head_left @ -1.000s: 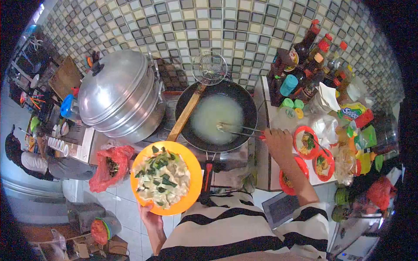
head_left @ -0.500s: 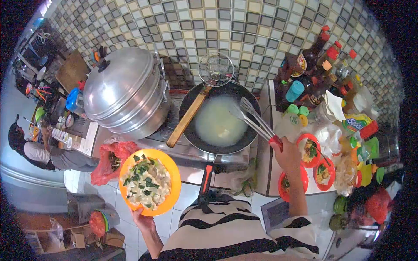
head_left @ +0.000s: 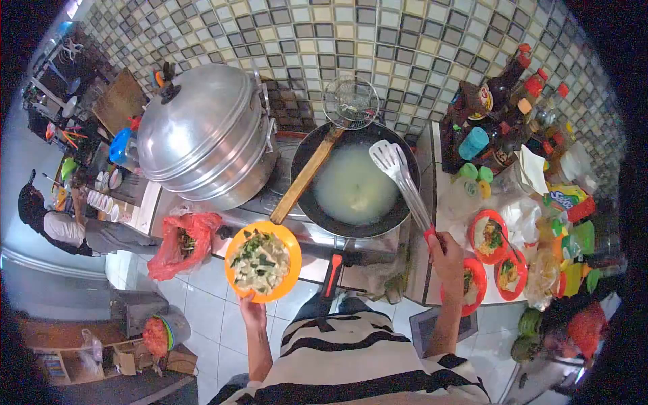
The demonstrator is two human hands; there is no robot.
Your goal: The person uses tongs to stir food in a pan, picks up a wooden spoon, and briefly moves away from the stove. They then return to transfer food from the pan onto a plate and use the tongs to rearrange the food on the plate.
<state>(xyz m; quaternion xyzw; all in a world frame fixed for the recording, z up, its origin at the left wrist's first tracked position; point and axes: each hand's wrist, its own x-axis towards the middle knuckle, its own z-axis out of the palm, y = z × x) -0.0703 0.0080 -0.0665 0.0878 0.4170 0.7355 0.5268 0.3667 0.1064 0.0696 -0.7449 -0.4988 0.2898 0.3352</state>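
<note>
My left hand (head_left: 253, 312) grips the near rim of an orange plate (head_left: 291, 281) with pale pieces and chopped dark greens (head_left: 260, 262) on it. My right hand (head_left: 447, 263) is closed on the red handle of metal tongs (head_left: 410, 187), whose slotted tip lies over the right side of a black wok (head_left: 413, 162). Cloudy pale liquid (head_left: 354, 185) fills the wok's bottom. Across the wok's left rim rests a wire skimmer (head_left: 309, 172) with a wooden handle. The plate is left of the wok's black-and-red handle (head_left: 332, 278).
A large metal steamer (head_left: 209, 135) stands left of the wok. Red plates of food (head_left: 489, 236), sauce bottles (head_left: 489, 88) and plastic bags fill the right counter. A red plastic bag (head_left: 182, 246) sits at the left counter edge. Another person (head_left: 74, 229) stands far left.
The orange plate has moved right, closer to the wok, and looks smaller. The tongs have risen toward the wok's upper right, their slotted tip turned up. The view has shifted slightly.
</note>
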